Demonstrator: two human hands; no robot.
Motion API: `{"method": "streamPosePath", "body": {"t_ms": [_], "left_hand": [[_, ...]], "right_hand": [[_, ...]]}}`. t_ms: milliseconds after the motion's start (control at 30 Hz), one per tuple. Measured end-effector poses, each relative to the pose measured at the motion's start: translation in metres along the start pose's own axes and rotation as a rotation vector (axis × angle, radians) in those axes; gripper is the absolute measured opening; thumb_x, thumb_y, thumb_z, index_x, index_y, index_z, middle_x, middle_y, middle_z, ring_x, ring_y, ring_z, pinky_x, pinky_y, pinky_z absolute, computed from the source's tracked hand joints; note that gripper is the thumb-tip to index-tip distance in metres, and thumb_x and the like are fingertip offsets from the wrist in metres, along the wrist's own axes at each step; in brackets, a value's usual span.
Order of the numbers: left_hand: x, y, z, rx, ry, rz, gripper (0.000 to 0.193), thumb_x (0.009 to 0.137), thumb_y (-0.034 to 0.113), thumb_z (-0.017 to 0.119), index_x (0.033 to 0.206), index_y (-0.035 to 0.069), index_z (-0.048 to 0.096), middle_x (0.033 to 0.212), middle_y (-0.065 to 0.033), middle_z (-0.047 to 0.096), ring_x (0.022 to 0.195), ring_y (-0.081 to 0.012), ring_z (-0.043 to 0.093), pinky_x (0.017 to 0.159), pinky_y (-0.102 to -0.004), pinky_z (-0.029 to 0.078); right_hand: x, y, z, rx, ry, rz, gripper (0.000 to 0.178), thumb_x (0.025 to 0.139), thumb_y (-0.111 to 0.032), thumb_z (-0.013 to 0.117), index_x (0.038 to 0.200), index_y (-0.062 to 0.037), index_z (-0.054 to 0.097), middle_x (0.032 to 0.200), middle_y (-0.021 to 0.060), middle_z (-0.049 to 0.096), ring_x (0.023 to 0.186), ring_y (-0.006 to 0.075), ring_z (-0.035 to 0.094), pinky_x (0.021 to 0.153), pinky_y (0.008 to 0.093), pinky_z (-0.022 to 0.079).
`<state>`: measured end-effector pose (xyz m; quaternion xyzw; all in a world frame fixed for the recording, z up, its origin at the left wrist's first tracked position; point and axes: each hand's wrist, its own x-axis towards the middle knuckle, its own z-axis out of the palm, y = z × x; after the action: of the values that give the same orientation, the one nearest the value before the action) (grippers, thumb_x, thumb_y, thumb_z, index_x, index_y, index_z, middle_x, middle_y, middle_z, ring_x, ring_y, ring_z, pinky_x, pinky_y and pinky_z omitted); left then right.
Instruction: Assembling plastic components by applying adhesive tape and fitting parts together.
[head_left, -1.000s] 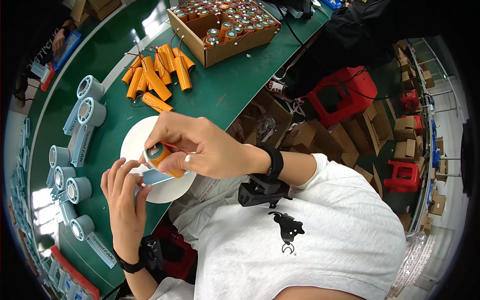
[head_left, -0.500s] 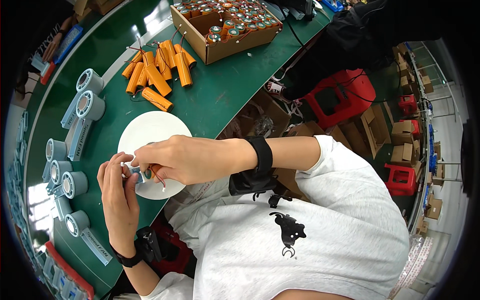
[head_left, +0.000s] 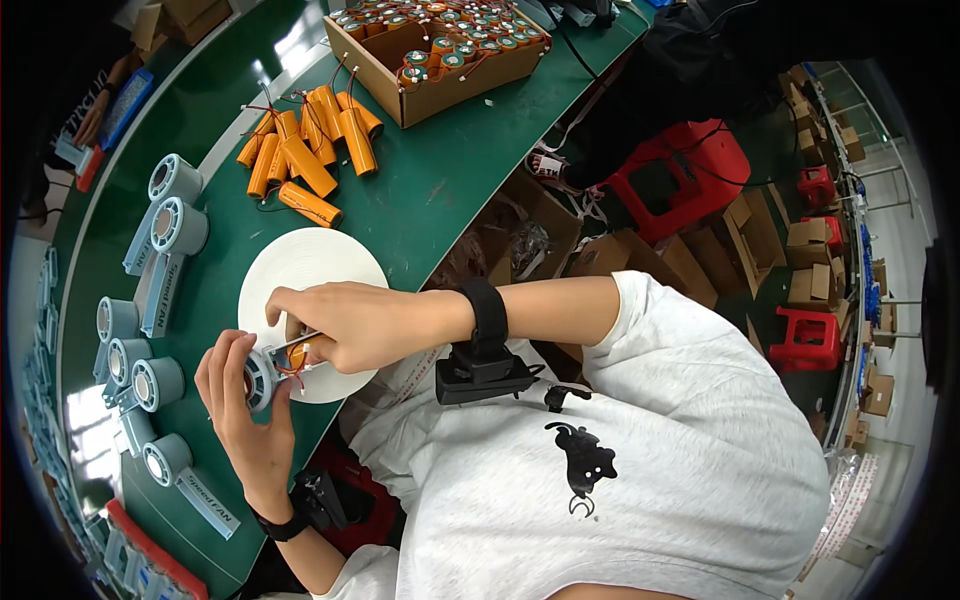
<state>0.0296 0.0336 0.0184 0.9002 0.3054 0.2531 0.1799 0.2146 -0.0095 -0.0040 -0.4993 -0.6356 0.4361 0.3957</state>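
My left hand (head_left: pixel 238 405) has its fingers curled round a light blue handheld fan housing (head_left: pixel 260 380), whose ring-shaped head faces left. My right hand (head_left: pixel 365 325) reaches across from the right, and its fingers close on an orange cylindrical battery (head_left: pixel 297 355) against the housing. Thin red wires with a small white plug hang below the battery. A thin grey edge shows between the right fingers and the housing; its kind is unclear. Both hands work over a round white disc (head_left: pixel 310 258) that lies on the green table (head_left: pixel 420 200).
Loose orange batteries (head_left: pixel 308 165) lie beyond the disc, near a cardboard box (head_left: pixel 450 95) full of batteries. Several light blue fan housings (head_left: pixel 180 228) stand along the left. Red stools (head_left: pixel 690 185) and cartons are on the right. Another person's hand (head_left: pixel 92 120) shows far left.
The fan housing has turned, so its round head now shows in my left hand. My right hand has shifted slightly, and more of the battery and wires is visible.
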Motion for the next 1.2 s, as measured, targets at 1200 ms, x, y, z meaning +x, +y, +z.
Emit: {"method": "streamPosePath", "body": {"t_ms": [1200], "left_hand": [[0.006,0.033,0.038,0.332,-0.245,0.085,0.057,0.064,0.03,0.074,0.103,-0.004,0.051,0.108,-0.0145,0.048,0.11,-0.0336,0.037,0.098,-0.0419,0.024]], "right_hand": [[-0.031,0.022,-0.074,0.829,0.328,-0.235,0.02,0.076,-0.008,0.059,0.093,0.0002,0.052,0.069,0.0036,0.055,0.062,0.0112,0.053,0.058,0.0252,0.042]]}}
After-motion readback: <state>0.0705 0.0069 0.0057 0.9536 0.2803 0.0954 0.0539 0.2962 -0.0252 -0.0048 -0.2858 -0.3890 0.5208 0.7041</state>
